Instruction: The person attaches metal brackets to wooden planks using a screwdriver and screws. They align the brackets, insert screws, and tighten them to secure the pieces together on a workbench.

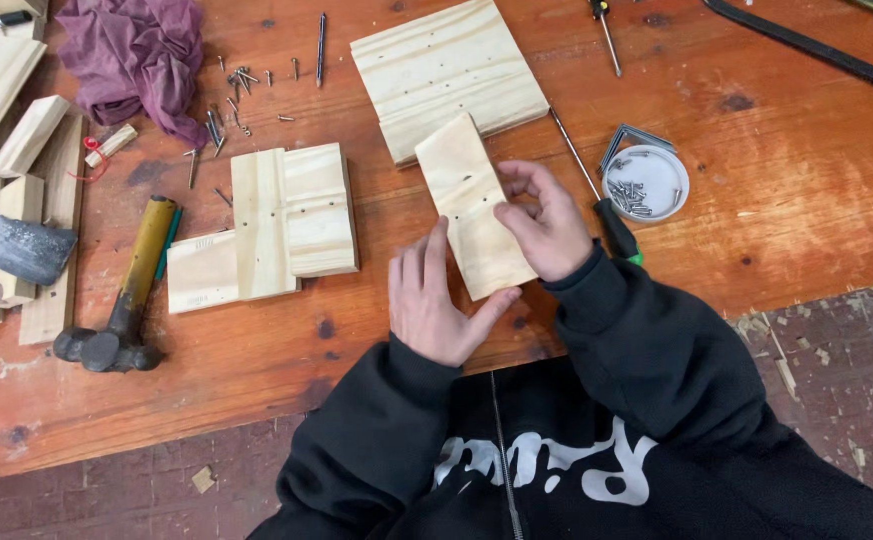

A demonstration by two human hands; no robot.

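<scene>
Holding pale pine board (pixel 472 205) flat on desk (pixel 757 190) | my left hand (pixel 435 300) open, pressing its near corner | my right hand (pixel 547 222) pinching its right edge | board: rectangular, light grain, small holes

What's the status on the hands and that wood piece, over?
Left hand flat on bench, thumb at small pine board. Right hand pinching its right edge. Board lies flat, overlapping larger panel. Screwdriver close beside right hand.
</scene>
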